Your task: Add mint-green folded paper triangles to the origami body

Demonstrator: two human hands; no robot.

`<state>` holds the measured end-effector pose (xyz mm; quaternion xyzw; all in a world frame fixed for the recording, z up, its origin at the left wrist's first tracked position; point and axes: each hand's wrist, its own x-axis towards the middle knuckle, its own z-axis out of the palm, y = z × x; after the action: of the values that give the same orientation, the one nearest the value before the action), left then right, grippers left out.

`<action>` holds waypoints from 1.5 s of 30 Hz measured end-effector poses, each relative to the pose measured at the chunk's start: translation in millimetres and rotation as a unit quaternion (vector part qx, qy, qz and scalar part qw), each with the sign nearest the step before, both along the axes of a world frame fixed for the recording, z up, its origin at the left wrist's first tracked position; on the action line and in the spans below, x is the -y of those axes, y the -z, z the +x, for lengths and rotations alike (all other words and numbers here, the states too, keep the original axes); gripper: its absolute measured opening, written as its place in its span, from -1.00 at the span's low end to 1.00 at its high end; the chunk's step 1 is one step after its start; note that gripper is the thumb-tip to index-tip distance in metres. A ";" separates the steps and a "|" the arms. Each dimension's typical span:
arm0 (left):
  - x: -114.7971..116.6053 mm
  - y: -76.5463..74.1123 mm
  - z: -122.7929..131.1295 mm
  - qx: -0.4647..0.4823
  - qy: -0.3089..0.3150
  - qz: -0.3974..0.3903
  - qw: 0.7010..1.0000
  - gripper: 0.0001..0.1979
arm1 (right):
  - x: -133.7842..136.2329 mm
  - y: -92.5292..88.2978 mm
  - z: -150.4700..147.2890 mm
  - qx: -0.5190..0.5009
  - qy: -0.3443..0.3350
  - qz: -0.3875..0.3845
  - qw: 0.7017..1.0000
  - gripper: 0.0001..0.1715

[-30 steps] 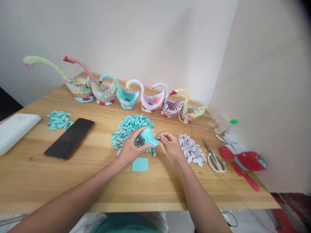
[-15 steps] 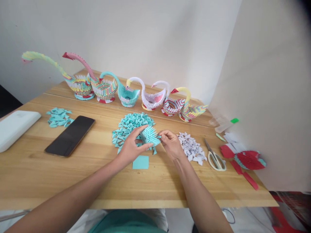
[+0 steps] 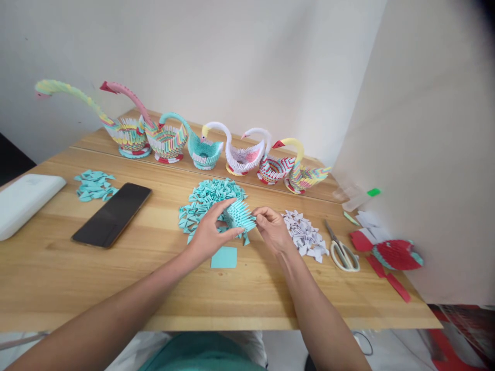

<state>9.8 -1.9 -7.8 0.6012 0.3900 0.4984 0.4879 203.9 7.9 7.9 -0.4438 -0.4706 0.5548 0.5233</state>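
My left hand (image 3: pixel 211 229) grips a turquoise ring of interlocked folded paper pieces (image 3: pixel 237 214), thumb below and fingers above. At the ring's right edge, my right hand (image 3: pixel 271 226) pinches a small turquoise folded paper piece (image 3: pixel 253 218) that meets the spiky rim; whether it is seated there I cannot tell. Behind and left of my left hand spreads a heap of turquoise folded pieces (image 3: pixel 204 198). A flat turquoise paper rectangle (image 3: pixel 224 257) lies below the ring. White folded pieces (image 3: pixel 305 236) are piled just right of my right hand.
Several paper swans (image 3: pixel 204 154) line the back of the wooden table (image 3: pixel 154 304). Scissors (image 3: pixel 342 252) and a red-and-turquoise paper item (image 3: pixel 398 254) lie on the right. Leftward are a phone (image 3: pixel 112 215), a white device (image 3: pixel 29 203) and a smaller turquoise pile (image 3: pixel 95 185).
Almost nothing differs. Both hands keep their hold on the ring and the small piece, and the view has shifted very slightly.
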 end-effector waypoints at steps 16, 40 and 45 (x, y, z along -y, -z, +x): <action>0.3 0.0 -2.8 -0.052 -0.027 0.067 0.996 -0.35 | -0.5 4.3 -2.1 0.018 0.027 0.031 0.999 -0.61; -4.6 -9.7 -11.7 -0.109 -0.033 0.098 0.989 -0.40 | -0.5 8.3 -9.8 -0.016 0.042 0.014 0.999 -0.57; -6.6 -13.4 -14.8 -0.125 -0.019 0.117 0.985 -0.39 | -2.5 6.6 -2.4 0.041 0.023 0.032 0.998 -0.60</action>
<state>-5.0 4.7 5.6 0.7046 0.3982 0.4705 0.3516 201.5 10.4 1.3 -0.4594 -0.4991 0.5087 0.5302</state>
